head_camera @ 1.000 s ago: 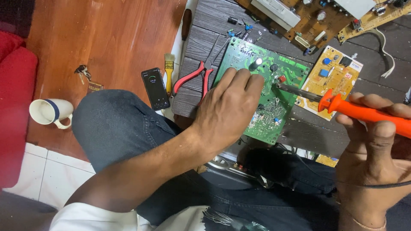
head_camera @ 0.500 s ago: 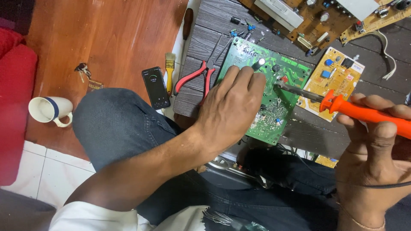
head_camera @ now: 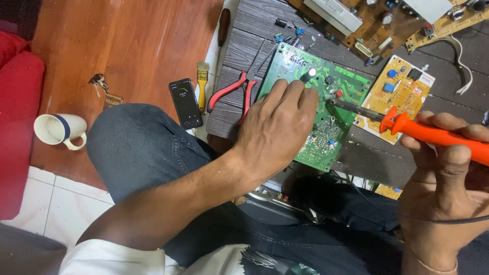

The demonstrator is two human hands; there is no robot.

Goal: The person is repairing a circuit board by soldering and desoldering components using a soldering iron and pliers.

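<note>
A green circuit board point(head_camera: 333, 102) lies tilted on a dark slatted board point(head_camera: 377, 158) in front of me. My left hand point(head_camera: 277, 127) rests on its near left part, fingers curled down onto it, holding it in place. My right hand point(head_camera: 448, 178) grips an orange-handled soldering iron point(head_camera: 433, 135); its metal tip point(head_camera: 336, 103) touches the green board beside a small red component.
Red-handled pliers point(head_camera: 237, 89), a small yellow brush point(head_camera: 202, 84) and a black phone point(head_camera: 185, 103) lie left of the board. A white mug point(head_camera: 58, 130) and keys point(head_camera: 99, 84) sit on the wooden floor. Yellow point(head_camera: 397, 97) and brown circuit boards point(head_camera: 367, 25) lie beyond. My knee point(head_camera: 137, 147) is below.
The view has shifted slightly. My left hand stays on the green board and the iron's tip stays at the same spot.
</note>
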